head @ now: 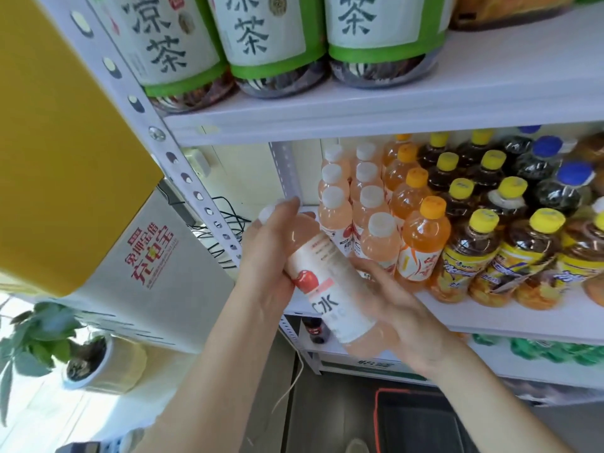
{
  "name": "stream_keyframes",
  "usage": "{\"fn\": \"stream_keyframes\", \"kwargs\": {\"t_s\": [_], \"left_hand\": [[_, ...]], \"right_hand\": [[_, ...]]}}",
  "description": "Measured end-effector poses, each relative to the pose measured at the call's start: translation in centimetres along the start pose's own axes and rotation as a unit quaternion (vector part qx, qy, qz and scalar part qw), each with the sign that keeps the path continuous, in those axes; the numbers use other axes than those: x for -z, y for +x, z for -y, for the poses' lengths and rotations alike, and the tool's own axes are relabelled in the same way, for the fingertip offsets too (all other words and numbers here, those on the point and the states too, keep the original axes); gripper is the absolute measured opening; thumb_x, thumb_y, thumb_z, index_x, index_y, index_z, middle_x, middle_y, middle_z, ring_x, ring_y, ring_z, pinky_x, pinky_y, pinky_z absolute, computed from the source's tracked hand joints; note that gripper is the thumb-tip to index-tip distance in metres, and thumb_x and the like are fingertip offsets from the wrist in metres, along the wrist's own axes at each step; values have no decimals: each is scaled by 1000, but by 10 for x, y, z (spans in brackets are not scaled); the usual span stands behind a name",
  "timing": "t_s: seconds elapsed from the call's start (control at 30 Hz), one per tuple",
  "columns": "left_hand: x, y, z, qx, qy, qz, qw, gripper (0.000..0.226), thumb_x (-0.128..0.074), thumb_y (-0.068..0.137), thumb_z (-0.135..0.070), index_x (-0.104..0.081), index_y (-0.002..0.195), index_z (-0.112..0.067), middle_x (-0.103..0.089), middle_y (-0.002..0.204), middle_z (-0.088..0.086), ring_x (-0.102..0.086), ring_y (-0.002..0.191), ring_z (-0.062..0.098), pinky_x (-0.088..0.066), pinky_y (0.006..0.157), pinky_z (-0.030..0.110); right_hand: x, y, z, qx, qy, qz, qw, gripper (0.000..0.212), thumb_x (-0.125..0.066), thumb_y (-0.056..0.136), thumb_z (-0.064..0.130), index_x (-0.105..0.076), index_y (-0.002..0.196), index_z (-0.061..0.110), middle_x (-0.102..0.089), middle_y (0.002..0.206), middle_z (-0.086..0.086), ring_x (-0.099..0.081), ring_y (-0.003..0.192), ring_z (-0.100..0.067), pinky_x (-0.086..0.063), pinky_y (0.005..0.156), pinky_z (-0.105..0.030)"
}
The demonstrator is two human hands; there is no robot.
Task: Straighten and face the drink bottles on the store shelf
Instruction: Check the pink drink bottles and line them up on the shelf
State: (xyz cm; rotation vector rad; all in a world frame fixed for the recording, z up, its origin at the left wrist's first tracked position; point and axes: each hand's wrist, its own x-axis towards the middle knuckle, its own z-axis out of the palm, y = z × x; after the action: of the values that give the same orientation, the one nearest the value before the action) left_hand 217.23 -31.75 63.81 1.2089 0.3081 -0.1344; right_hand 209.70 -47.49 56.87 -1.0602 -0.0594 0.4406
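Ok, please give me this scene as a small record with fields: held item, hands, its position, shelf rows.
held item: pink drink bottle, white cap
left hand: grips its upper part near the cap
right hand: holds its base
position: tilted, cap up-left, in front of the middle shelf
shelf rows, left to right: pink bottles, orange bottles, yellow-capped bottles, blue-capped bottles

Middle shelf (pixel 523 325): upright rows of pink bottles (pixel 336 207), orange bottles (pixel 421 237), yellow-capped bottles (pixel 474 253), blue-capped bottles (pixel 565 188). Upper shelf (pixel 490 93): green-labelled tea bottles (pixel 268 37).
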Motion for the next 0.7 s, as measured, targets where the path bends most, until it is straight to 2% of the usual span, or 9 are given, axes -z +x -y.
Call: {"fn": "stream_keyframes", "kwargs": {"t_s": [0.1, 0.2, 0.27, 0.33, 0.43, 0.5, 0.57, 0.63, 0.7], "left_hand": [[-2, 1, -1, -5, -17, -32, 999, 13, -70, 87, -24, -64, 78, -16, -71, 81, 9, -65, 61, 21, -52, 67, 35], [2, 0, -3, 14, -35, 104, 994, 18, -60, 90, -24, -67, 75, -19, -68, 92, 8, -62, 82, 24, -42, 81, 38], [6, 0, -6, 1, -27, 195, 980, 12, -57, 88, -26, -66, 89, -19, -65, 105, 8, -57, 99, 27, -39, 86, 40], [4, 0, -8, -4, -43, 243, 969, 20, -56, 88, -28, -64, 102, -17, -66, 113, 8, -59, 106, 26, -44, 91, 40], [-7, -3, -7, 3, -96, 237, 967, 22, -59, 87, -29, -67, 100, -14, -70, 114, 8, -65, 106, 25, -49, 98, 43], [-11, -5, -5, -10, -102, 202, 974, 20, -62, 85, -29, -67, 98, -14, -72, 108, 8, -67, 99, 24, -53, 93, 42], [-10, -8, -5, -40, -76, 167, 982, 17, -65, 85, -30, -74, 88, -16, -73, 102, 7, -69, 90, 23, -56, 85, 40], [-9, -9, -9, -87, -21, 124, 988, 15, -67, 84, -29, -78, 78, -19, -75, 94, 6, -71, 82, 20, -57, 78, 37], [-7, -9, -14, -115, 16, 86, 990, 7, -70, 82, -22, -75, 83, -17, -74, 87, 6, -70, 75, 18, -56, 69, 33]], "right_hand": [[8, -13, 0, 65, -106, -64, 990, 69, -82, 67, 37, -52, 129, 35, -69, 113, -6, -68, 101, -26, -54, 74, -35], [3, -19, -2, 8, 121, -48, 991, 66, -82, 65, 45, -65, 121, 15, -69, 104, -21, -70, 74, -32, -55, 53, -32], [-2, -24, -3, -66, 279, -1, 958, 70, -82, 62, 52, -70, 113, 5, -68, 92, -26, -66, 58, -28, -54, 43, -27], [-6, -29, -7, -89, 382, 103, 914, 64, -76, 74, 48, -67, 115, -1, -66, 90, -27, -67, 59, -28, -57, 47, -29], [-13, -29, -13, -90, 456, 212, 860, 57, -58, 91, 45, -61, 120, -4, -65, 96, -28, -68, 69, -31, -59, 57, -31], [-16, -31, -14, -103, 437, 182, 875, 56, -57, 90, 47, -63, 118, -2, -66, 93, -26, -68, 67, -31, -58, 53, -32], [-16, -33, -13, -96, 344, 78, 931, 54, -66, 81, 47, -69, 114, 4, -69, 94, -22, -69, 71, -28, -55, 49, -29], [-15, -32, -11, -68, 236, -33, 969, 50, -63, 80, 50, -71, 115, 14, -70, 106, -18, -69, 86, -30, -55, 53, -31], [-16, -31, -11, -18, 174, -82, 981, 46, -65, 84, 39, -63, 126, 20, -67, 120, -17, -67, 98, -34, -57, 63, -33]]}}
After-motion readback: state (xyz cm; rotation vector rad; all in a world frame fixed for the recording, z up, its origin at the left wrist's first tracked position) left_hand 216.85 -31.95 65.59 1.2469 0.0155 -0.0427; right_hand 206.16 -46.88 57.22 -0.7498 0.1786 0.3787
